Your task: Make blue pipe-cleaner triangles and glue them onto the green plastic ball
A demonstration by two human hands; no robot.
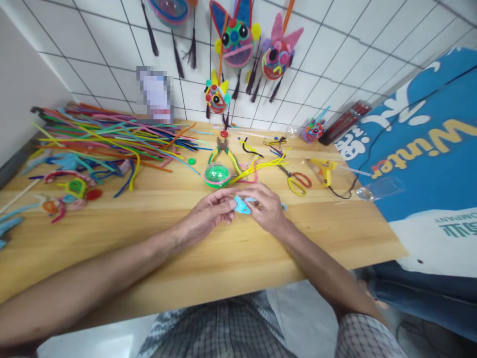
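Observation:
Between my two hands is a light blue piece of bent pipe cleaner (242,205), wound into a small triangular shape. My left hand (214,209) pinches its left side with thumb and fingers. From the other side my right hand (265,206) grips it, fingers curled; a blue end pokes out past that hand. Just beyond my fingers sits a clear plastic half-ball (218,175) with green inside and a pink rim. Behind it lie pliers (223,151) with yellow-green handles, and yellow pipe cleaners (261,168) spread to the right.
A heap of coloured pipe cleaners (112,134) covers the back left. Scissors (296,180) and a yellow glue gun (326,171) with a black cord lie to the right. Decorated ball faces (236,42) hang on the tiled wall. Another person's leg (421,293) shows at lower right.

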